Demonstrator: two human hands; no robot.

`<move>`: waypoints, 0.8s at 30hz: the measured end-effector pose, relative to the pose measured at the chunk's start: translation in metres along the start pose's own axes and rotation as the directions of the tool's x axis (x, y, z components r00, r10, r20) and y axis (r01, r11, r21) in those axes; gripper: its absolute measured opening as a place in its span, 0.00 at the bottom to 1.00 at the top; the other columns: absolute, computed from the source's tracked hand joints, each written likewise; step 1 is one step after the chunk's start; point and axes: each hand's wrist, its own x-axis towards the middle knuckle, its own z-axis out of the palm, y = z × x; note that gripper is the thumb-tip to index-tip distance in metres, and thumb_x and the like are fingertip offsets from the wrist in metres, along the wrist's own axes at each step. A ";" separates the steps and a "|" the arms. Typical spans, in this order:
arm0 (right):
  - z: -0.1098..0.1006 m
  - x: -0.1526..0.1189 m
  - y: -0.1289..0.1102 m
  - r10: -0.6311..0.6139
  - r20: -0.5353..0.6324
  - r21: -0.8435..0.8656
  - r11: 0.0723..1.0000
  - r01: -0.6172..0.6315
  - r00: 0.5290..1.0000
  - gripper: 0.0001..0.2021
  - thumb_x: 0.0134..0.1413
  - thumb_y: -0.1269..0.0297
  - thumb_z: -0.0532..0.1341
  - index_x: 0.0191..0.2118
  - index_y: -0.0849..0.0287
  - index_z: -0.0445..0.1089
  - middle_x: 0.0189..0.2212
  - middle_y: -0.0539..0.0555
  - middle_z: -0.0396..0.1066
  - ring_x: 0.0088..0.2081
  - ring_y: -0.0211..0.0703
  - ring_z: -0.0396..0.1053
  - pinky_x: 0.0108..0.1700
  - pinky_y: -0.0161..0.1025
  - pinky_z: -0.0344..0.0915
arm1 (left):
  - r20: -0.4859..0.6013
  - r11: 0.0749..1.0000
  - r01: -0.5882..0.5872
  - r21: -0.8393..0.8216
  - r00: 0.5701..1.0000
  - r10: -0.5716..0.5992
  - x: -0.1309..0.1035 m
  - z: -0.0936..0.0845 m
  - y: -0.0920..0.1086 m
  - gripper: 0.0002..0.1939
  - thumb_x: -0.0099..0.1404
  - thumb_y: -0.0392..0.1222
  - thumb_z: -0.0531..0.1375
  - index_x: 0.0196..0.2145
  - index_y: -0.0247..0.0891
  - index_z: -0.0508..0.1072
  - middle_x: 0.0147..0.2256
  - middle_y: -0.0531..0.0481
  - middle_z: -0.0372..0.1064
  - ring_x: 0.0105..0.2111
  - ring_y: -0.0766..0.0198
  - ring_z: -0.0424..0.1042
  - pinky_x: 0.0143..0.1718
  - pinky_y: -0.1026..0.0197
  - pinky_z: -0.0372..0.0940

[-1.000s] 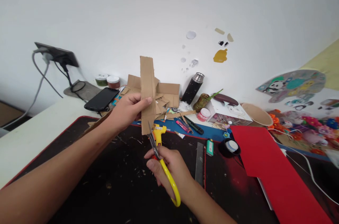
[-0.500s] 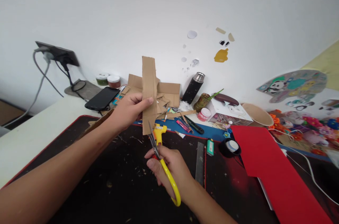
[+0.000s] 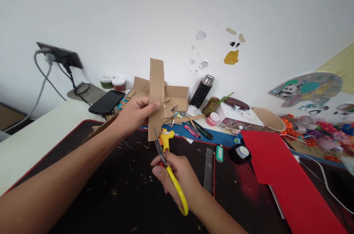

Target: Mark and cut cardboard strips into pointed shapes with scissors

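My left hand (image 3: 139, 112) pinches a long strip of cardboard (image 3: 156, 83) by its left edge and holds it upright, thumb on the near face. In my right hand (image 3: 177, 175) is a pair of scissors (image 3: 177, 186) with a yellow handle, its fingers closed round the grips. The blades point up and meet the strip's lower right end; the blades' far side is hidden behind the cardboard. Just beyond the blades lies a yellow hot glue gun (image 3: 166, 137) on the dark mat (image 3: 124, 189).
Cardboard scraps (image 3: 177, 95) and a black flask (image 3: 202, 90) stand along the wall. To the left is a phone (image 3: 107, 102). On the right are a steel ruler (image 3: 208, 167), a green glue bottle (image 3: 219, 153), a black cup (image 3: 238, 156) and a large red sheet (image 3: 287, 175).
The strip's top has tipped slightly to the right and its lower end slightly left. Both hands stay nearly in place, with the scissors still at the lower end.
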 end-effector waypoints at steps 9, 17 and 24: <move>-0.001 0.000 0.006 -0.026 0.007 -0.046 0.999 0.026 1.000 0.19 0.70 0.45 0.66 0.43 0.59 0.77 0.21 0.44 0.64 0.19 0.33 0.62 0.22 0.31 0.57 | 0.018 0.999 -0.017 0.030 1.000 0.017 -0.002 0.001 0.004 0.21 0.59 0.59 0.70 0.24 0.40 0.74 0.18 0.57 0.60 0.16 0.70 0.55 0.16 0.66 0.49; 0.000 -0.001 0.004 -0.050 -0.002 -0.064 0.997 0.049 0.999 0.15 0.70 0.50 0.66 0.42 0.59 0.77 0.22 0.45 0.65 0.20 0.33 0.61 0.23 0.31 0.56 | 0.024 0.999 -0.017 0.029 1.000 0.016 -0.002 0.001 0.005 0.21 0.58 0.58 0.70 0.22 0.41 0.70 0.17 0.58 0.58 0.15 0.71 0.53 0.16 0.66 0.48; -0.001 0.000 0.001 -0.032 0.004 -0.043 0.999 0.033 0.999 0.16 0.68 0.49 0.66 0.41 0.58 0.76 0.22 0.45 0.65 0.20 0.34 0.62 0.22 0.31 0.57 | 0.043 1.000 -0.022 0.014 0.999 0.021 -0.001 -0.001 0.004 0.21 0.60 0.58 0.70 0.23 0.41 0.70 0.16 0.59 0.57 0.15 0.71 0.52 0.16 0.66 0.48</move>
